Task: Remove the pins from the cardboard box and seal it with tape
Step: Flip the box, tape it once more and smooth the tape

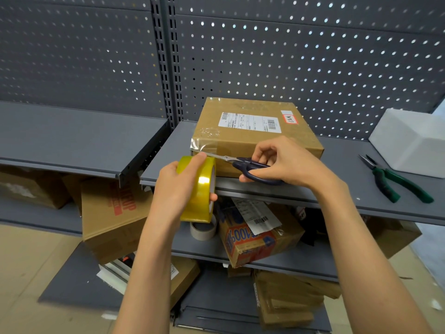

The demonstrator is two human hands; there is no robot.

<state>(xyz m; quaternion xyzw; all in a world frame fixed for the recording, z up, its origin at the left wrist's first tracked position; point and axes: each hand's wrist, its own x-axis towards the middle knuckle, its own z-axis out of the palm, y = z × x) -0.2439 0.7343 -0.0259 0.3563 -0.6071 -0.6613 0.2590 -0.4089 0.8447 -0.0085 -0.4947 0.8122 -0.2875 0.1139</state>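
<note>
Head view: at centre frame, the left hand (173,189) is gripping the tape roll (198,189) while the right hand (286,162) is working scissors (250,165) against the cardboard box (252,133) on the shelf (361,189), likely cutting the strip next.

Your brown cardboard box (252,136) lies flat on the grey shelf (349,169), closed, white shipping label up, clear tape over its left corner. The yellowish tape roll (201,189) stands upright against its front-left corner
</note>
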